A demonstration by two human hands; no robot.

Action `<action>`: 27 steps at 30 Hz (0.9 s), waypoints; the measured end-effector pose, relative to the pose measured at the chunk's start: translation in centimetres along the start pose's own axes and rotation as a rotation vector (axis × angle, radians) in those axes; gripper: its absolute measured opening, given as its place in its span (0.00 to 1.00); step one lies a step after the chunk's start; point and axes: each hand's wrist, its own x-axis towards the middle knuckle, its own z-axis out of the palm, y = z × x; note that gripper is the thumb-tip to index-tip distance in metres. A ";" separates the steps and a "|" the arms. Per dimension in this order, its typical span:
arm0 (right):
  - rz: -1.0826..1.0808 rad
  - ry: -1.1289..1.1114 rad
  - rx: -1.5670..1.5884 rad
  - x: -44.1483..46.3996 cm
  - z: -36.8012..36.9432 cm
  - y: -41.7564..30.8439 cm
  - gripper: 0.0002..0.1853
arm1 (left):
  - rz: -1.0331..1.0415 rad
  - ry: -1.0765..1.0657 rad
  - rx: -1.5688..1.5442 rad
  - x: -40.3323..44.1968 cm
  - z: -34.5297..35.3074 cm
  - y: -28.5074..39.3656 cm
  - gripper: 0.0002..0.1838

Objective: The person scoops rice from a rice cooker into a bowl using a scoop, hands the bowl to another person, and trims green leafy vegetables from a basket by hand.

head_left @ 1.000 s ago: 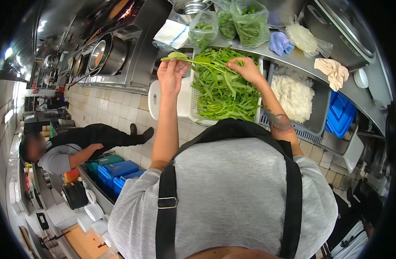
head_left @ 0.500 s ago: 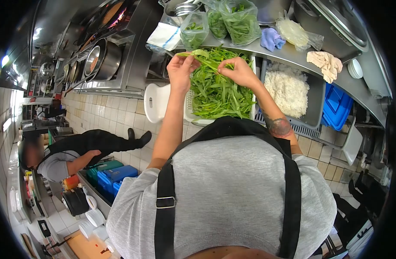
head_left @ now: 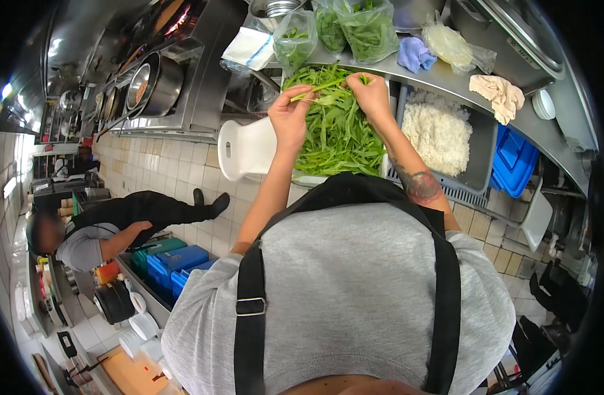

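A white basket [head_left: 383, 168] full of leafy greens [head_left: 345, 135] stands in front of my body. Over its far part, my left hand [head_left: 292, 113] pinches one end of a green stem [head_left: 328, 85]. My right hand [head_left: 370, 95] has its fingers closed on the other end of that stem. The stem stretches between both hands, above the pile. Right of the basket, a grey tub [head_left: 484, 141] holds white rice [head_left: 437, 135].
Bags of greens [head_left: 366, 33], a purple cloth [head_left: 416, 54] and a beige cloth [head_left: 497, 97] lie on the steel counter [head_left: 447, 82]. A white stool [head_left: 239, 150] is left of the basket. Further left are a pot [head_left: 164, 85] on the stove and another person [head_left: 134, 217].
My left hand has moved right and down, off the basket's left edge. My right hand has shifted slightly up and right, and the stem now spans between them.
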 end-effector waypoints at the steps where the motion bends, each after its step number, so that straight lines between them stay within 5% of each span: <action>1: -0.001 0.046 -0.018 0.1 0.0 0.2 0.10 | 0.058 -0.036 0.043 -0.1 0.2 0.1 0.06; 3: -0.003 0.139 -0.055 0.5 -0.2 0.9 0.10 | 0.132 0.010 0.068 0.0 -0.1 0.2 0.07; 7: 0.207 0.178 0.390 4.0 -5.2 5.1 0.10 | 0.236 -0.130 0.183 1.2 -2.8 2.2 0.08; 11: 0.176 0.004 0.339 3.8 -10.4 6.8 0.12 | -0.232 -0.449 0.560 1.7 -7.0 0.5 0.07; 15: 0.214 -0.093 0.494 2.7 -12.0 7.5 0.10 | -0.414 -0.781 0.844 -0.4 -6.6 -5.3 0.11; 17: 0.237 -0.142 0.581 2.1 -12.4 7.5 0.09 | -0.369 -0.988 0.927 -2.2 -6.9 -10.2 0.18; 20: 0.247 -0.143 0.576 1.1 -12.5 6.7 0.08 | 0.020 -1.003 1.151 -2.4 -5.1 -15.3 0.17; 27: 0.203 -0.267 0.651 -1.1 -13.9 6.8 0.09 | 0.171 -0.940 1.470 2.8 -0.7 -18.1 0.11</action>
